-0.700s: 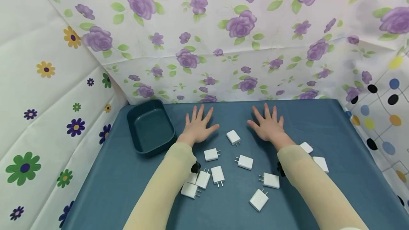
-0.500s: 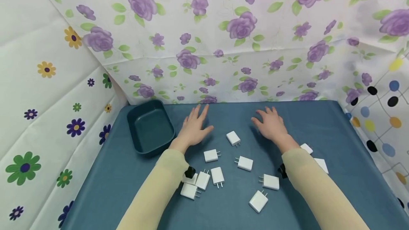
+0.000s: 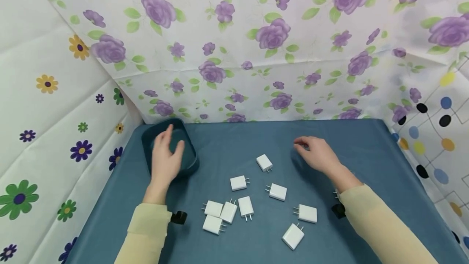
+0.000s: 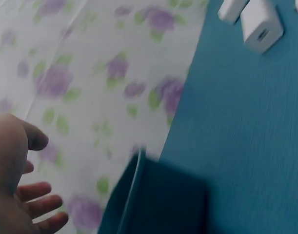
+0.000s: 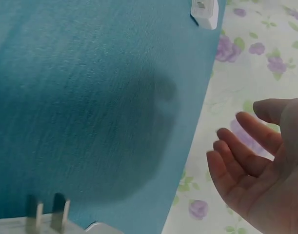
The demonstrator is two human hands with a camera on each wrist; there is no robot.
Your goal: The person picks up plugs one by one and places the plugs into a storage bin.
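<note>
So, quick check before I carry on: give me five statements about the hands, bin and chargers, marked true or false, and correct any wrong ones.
1. Several white chargers lie on the blue surface. True.
2. In the head view, the left hand overlaps the dark bin. True.
3. The right hand is gripping a charger. False: it holds nothing, its fingers loosely curled.
4. In the head view, the dark bin is right of the right hand. False: it is well to the left of it.
5. A backdrop with purple flowers stands beyond the blue surface. True.
</note>
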